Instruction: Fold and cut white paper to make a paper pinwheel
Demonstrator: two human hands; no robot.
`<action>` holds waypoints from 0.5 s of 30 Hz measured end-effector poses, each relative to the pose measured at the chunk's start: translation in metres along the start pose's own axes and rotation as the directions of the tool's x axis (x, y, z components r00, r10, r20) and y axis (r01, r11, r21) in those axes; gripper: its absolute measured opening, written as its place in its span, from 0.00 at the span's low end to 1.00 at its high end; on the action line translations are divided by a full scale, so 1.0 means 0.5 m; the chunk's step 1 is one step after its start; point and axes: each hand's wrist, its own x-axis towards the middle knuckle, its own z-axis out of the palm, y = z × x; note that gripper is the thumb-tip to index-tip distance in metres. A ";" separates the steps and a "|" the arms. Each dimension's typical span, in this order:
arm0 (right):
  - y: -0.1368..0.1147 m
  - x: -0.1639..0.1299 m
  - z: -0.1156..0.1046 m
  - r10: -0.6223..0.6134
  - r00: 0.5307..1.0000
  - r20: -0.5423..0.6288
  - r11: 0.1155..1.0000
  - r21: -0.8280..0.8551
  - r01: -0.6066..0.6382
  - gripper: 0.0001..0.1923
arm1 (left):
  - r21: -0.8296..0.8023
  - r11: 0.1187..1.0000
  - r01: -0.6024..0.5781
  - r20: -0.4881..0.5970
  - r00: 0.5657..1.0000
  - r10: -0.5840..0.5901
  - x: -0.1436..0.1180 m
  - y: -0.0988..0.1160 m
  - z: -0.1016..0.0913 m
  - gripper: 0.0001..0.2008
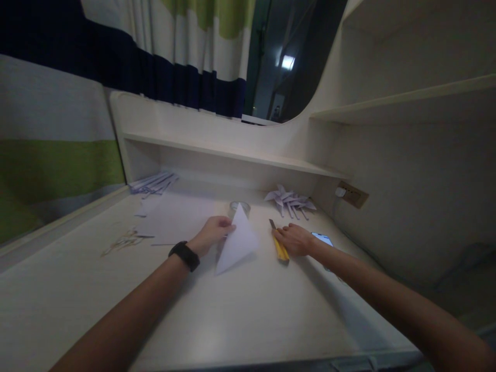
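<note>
Paper triangle [238, 240], white, folded, in left hand [212, 233] pinch; right hand [293, 239] flat on cutter [279, 244].

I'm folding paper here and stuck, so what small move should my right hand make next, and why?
Probably close the right hand around the yellow utility knife and lift it. That hand lies on the knife without gripping it, while the left hand already holds the white folded paper triangle tilted up off the pale desk.
</note>
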 end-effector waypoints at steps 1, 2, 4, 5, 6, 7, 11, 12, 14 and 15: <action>0.002 -0.002 0.001 -0.001 1.000 0.002 1.000 0.005 0.001 0.20 | -0.036 0.999 0.001 0.001 1.000 -0.001 -0.001 0.002 -0.001 0.12; 0.005 -0.004 0.001 -0.001 1.000 0.006 1.000 0.013 0.001 0.21 | -0.072 0.997 0.006 0.003 1.000 -0.006 -0.001 0.003 -0.001 0.12; 0.010 -0.008 -0.004 0.011 1.000 0.005 0.999 0.052 -0.011 0.23 | -0.133 0.991 0.025 -0.009 1.000 -0.026 0.001 0.001 -0.001 0.13; 0.010 -0.010 -0.010 0.035 0.999 -0.009 0.995 0.092 -0.034 0.24 | -0.153 0.988 0.032 -0.025 0.999 -0.036 0.002 -0.001 0.000 0.13; 0.009 -0.011 -0.019 0.088 0.995 -0.040 0.985 0.153 -0.081 0.25 | -0.166 0.986 0.035 -0.045 0.998 -0.043 0.004 -0.001 0.001 0.14; 0.005 -0.011 -0.030 0.163 0.983 -0.082 0.960 0.243 -0.139 0.25 | -0.173 0.984 0.034 -0.065 0.997 -0.045 0.004 -0.001 0.002 0.14; -0.047 0.015 -0.088 0.586 0.801 -0.123 0.449 0.872 -0.194 0.22 | -0.193 0.981 0.034 -0.050 0.998 -0.045 -0.001 0.008 0.012 0.16; -0.066 0.027 -0.101 0.589 0.806 -0.057 0.240 0.965 -0.108 0.23 | -0.194 0.980 0.046 -0.010 0.999 -0.049 -0.004 0.011 0.015 0.16; -0.101 0.054 -0.116 0.571 0.820 0.044 -0.106 0.994 0.021 0.24 | -0.168 0.983 0.071 0.095 0.994 -0.055 -0.009 0.012 0.022 0.16; -0.116 0.067 -0.119 0.574 0.815 0.079 -0.219 0.974 0.061 0.22 | -0.148 0.986 0.076 0.145 0.988 -0.054 -0.011 0.010 0.025 0.16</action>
